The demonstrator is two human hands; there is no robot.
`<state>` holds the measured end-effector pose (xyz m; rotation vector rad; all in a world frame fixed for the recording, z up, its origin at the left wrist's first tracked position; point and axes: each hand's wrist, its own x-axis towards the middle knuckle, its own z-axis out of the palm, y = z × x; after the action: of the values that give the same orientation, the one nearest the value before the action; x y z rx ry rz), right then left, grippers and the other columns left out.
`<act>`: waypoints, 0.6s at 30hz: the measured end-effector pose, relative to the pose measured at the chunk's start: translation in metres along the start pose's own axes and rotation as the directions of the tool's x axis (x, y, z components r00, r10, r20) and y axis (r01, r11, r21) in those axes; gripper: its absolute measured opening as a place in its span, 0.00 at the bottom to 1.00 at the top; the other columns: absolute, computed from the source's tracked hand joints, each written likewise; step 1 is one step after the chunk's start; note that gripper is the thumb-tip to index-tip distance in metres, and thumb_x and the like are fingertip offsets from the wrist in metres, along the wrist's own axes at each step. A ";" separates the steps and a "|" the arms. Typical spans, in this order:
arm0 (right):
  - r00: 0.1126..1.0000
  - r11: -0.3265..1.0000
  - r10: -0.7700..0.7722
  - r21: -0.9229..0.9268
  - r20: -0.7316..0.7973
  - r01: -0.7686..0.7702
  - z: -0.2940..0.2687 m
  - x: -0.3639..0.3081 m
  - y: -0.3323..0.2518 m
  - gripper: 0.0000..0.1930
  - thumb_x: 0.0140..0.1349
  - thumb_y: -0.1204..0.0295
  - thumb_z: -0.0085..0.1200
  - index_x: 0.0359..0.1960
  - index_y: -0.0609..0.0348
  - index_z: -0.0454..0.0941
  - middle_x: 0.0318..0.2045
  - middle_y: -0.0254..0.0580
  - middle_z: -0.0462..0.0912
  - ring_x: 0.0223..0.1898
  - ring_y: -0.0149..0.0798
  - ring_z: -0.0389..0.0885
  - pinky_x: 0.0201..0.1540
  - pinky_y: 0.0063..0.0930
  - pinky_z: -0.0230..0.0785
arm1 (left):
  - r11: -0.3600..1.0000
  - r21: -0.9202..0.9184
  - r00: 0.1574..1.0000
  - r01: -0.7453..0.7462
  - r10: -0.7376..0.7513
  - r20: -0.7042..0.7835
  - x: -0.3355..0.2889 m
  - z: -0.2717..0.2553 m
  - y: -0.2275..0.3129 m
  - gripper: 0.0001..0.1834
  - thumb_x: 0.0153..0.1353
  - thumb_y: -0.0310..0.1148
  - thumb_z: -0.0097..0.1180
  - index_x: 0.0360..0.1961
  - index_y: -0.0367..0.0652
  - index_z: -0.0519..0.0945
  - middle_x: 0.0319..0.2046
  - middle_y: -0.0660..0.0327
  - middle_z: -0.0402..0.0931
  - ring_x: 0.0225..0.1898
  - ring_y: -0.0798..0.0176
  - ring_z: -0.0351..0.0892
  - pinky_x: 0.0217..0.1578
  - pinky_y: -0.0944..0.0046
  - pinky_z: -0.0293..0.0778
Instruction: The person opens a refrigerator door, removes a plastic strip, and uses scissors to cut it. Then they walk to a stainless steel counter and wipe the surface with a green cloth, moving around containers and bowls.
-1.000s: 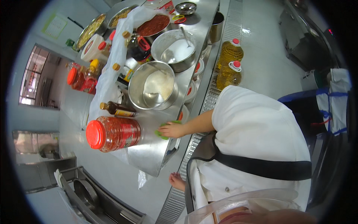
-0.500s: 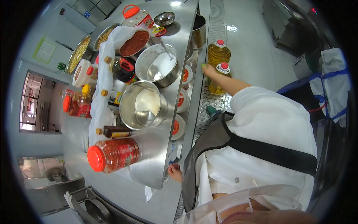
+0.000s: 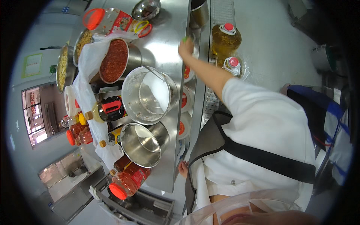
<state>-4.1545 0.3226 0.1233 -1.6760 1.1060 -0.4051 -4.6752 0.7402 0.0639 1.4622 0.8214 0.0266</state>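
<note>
My right hand (image 3: 186, 48) reaches over the edge of the steel table (image 3: 159, 180), at the end of an outstretched bare forearm. It is blurred, but its fingers are closed around a small green thing (image 3: 185, 39) whose kind I cannot make out. Close to the hand stands a big steel pot (image 3: 131, 97) with white contents (image 3: 155, 90) and a metal handle across its rim. Partly behind the apron, my left hand (image 3: 183, 168) hangs low by the table's side, fingers loosely bent and apart, holding nothing visible. Another steel pot (image 3: 140, 146) stands near it.
Beyond the pots are a pot of red paste (image 3: 114, 62), a clear plastic sheet (image 3: 88, 71), scissors (image 3: 142, 29), a steel bowl (image 3: 146, 9) and red-lidded jars (image 3: 129, 180). Two oil jugs (image 3: 226, 39) stand on the floor by the drain grate (image 3: 222, 11). White tubs (image 3: 186, 99) sit under the tabletop.
My right hand has moved from beside the oil jugs to over the table edge, still with the green thing. My left hand stays low. The whole view has shifted.
</note>
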 end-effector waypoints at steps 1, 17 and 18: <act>0.997 0.999 -0.004 -0.041 0.081 0.008 0.002 0.052 0.001 0.17 0.54 0.66 0.45 0.41 0.65 0.63 0.41 0.56 0.69 0.44 0.52 0.68 0.45 0.41 0.61 | 0.998 0.050 0.999 -0.037 0.036 0.015 0.002 0.021 0.011 0.10 0.55 0.31 0.48 0.37 0.38 0.69 0.30 0.55 0.72 0.30 0.60 0.73 0.28 0.65 0.71; 0.192 0.875 0.475 -0.437 0.859 -0.207 -0.031 -0.186 0.157 0.18 0.56 0.64 0.37 0.39 0.67 0.68 0.34 0.52 0.74 0.35 0.46 0.75 0.33 0.37 0.66 | 0.953 0.286 0.991 -0.100 0.069 0.115 0.014 0.194 0.153 0.09 0.57 0.28 0.44 0.37 0.35 0.70 0.31 0.57 0.72 0.29 0.66 0.73 0.29 0.70 0.70; 0.209 0.786 0.603 -0.528 0.770 -0.322 -0.032 -0.191 0.154 0.16 0.56 0.65 0.38 0.38 0.66 0.70 0.34 0.49 0.75 0.35 0.43 0.75 0.33 0.35 0.66 | 0.942 0.298 0.984 -0.151 0.113 0.141 0.013 0.196 0.159 0.08 0.56 0.28 0.45 0.36 0.34 0.70 0.29 0.57 0.72 0.28 0.66 0.73 0.28 0.70 0.70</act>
<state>-4.3482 0.4562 0.0467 -1.2820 0.6901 1.0863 -4.4947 0.6035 0.1764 1.7947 0.6450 -0.0932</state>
